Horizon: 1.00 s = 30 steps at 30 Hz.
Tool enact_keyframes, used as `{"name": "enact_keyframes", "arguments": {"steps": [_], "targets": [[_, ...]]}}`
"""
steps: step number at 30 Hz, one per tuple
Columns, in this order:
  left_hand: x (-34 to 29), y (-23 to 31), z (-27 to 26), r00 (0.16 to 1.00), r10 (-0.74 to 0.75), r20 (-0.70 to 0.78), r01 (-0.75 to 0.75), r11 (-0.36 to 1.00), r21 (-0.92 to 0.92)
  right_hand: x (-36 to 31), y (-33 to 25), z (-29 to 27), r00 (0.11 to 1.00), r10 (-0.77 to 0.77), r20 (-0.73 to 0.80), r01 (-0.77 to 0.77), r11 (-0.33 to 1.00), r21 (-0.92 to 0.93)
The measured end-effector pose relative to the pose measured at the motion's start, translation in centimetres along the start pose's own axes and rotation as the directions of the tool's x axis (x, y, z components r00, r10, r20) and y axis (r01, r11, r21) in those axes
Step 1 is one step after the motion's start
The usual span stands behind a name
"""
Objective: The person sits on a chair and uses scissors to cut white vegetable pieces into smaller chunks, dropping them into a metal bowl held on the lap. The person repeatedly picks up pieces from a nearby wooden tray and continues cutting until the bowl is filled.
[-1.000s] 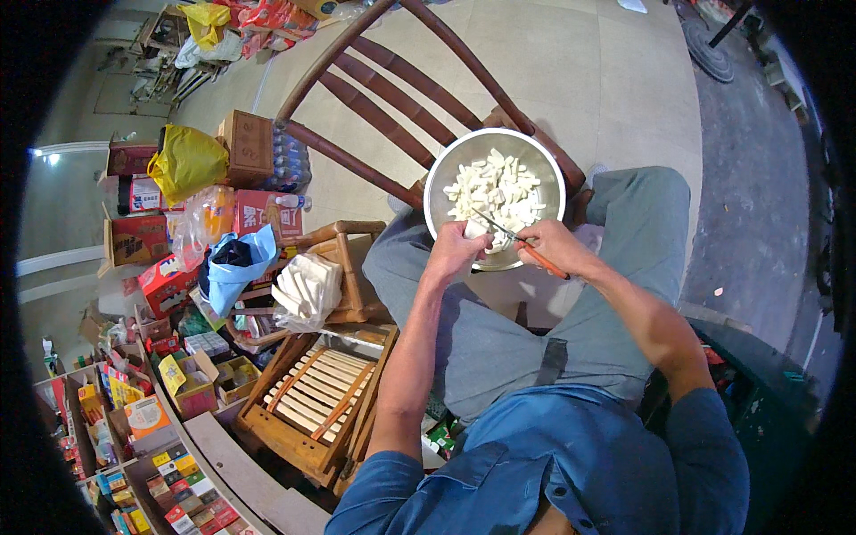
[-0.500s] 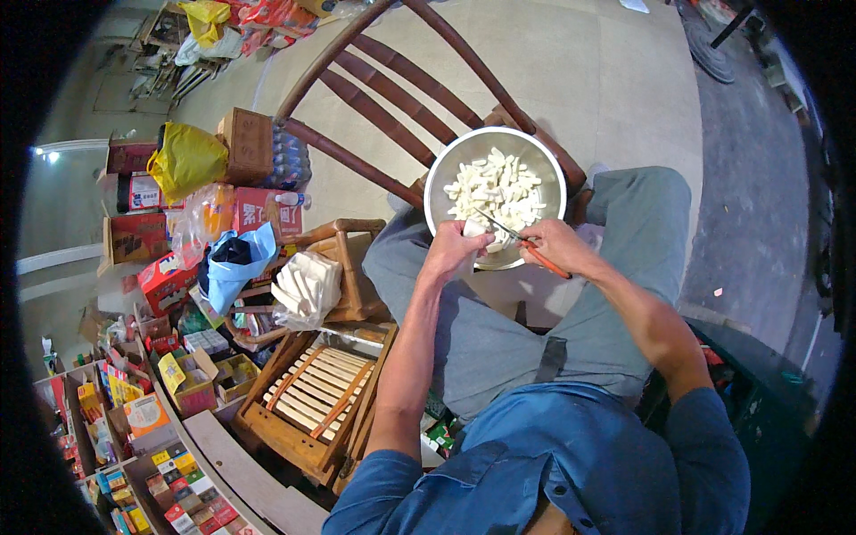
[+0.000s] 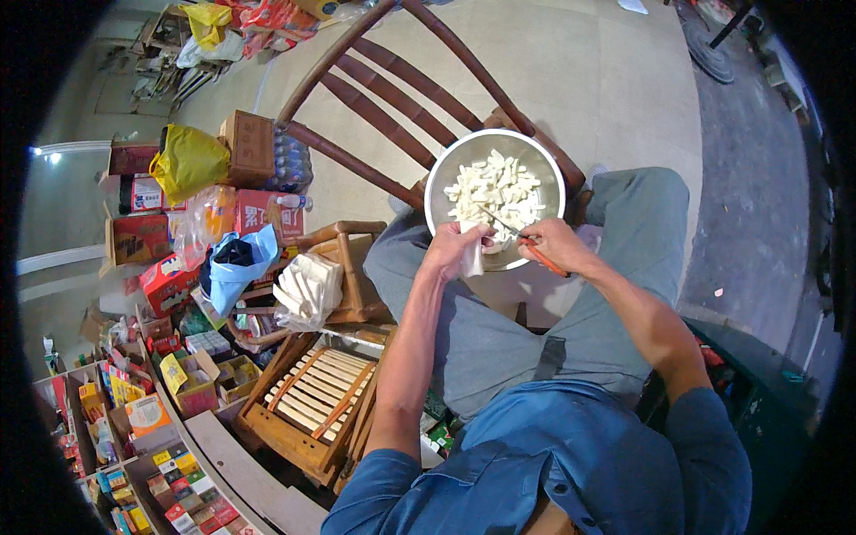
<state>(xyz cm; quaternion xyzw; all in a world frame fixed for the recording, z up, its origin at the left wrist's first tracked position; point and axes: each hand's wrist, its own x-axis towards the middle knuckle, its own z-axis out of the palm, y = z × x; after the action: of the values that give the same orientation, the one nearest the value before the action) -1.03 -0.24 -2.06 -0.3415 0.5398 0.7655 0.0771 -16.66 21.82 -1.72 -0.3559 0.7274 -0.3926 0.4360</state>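
L hand: white slab pinched betw. thumb & fingers, grip narrow; held over near-L edge of steel bowl.
White slab: hung from L fingertips twd wearer's lap; long axis approx. up-down in view; upper end partly hidden by fingers.
R hand: scissors gripped by orange handles, fingers wrapped round; held at near-R edge of bowl.
Blades: pointed up-L, away from wearer; set at slant to slab's axis, just R of & beyond L fingertips.
Slab vs. blades: slab placed to L of blades & closer to wearer; L hand is nearer (in contact), R hand just beside. Blade-slab contact can't be told, nor blade gap.
White pcs: heaped in bowl, short sticks, mixed directions; scissor tips seen over near part of heap.
Wooden chair: slatted back seen beyond bowl; bowl apparently supported on its seat, mostly hidden.
Stacked slabs: kept in clear bag, L of wearer's L knee, well apart from both hands.
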Motion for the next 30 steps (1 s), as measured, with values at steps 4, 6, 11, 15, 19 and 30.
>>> {"name": "enact_keyframes", "arguments": {"steps": [4, 6, 11, 15, 19, 30], "targets": [[-0.2, -0.3, -0.1, 0.978, -0.198, -0.064, 0.140, 0.853, -0.504, -0.1, 0.4, -0.4, 0.995, 0.046, -0.086, -0.047, 0.999, -0.012], [0.0, -1.3, -0.1, 0.975, -0.209, -0.071, 0.146, 0.853, -0.501, 0.1, 1.0, -0.6, 0.993, 0.062, -0.103, -0.063, 0.998, -0.010], [-0.7, -2.0, 0.8, 0.994, -0.104, -0.026, 0.085, 0.910, -0.407, 0.5, 1.7, -0.3, 0.994, 0.108, -0.020, -0.109, 0.994, -0.012], [-1.5, -1.4, 1.5, 0.996, -0.088, -0.012, 0.085, 0.979, -0.185, 0.3, 0.9, -0.1, 0.997, -0.010, 0.070, 0.014, 0.998, -0.054], [-2.0, -1.0, 2.4, 0.998, 0.000, 0.060, 0.003, 0.999, -0.052, 0.0, 0.9, 0.5, 0.992, -0.105, 0.065, 0.108, 0.993, -0.049], [-2.3, -0.7, 3.5, 0.993, 0.084, -0.078, -0.068, 0.981, 0.180, -0.6, -0.3, 0.5, 0.995, -0.087, 0.049, 0.094, 0.983, -0.158]]}}
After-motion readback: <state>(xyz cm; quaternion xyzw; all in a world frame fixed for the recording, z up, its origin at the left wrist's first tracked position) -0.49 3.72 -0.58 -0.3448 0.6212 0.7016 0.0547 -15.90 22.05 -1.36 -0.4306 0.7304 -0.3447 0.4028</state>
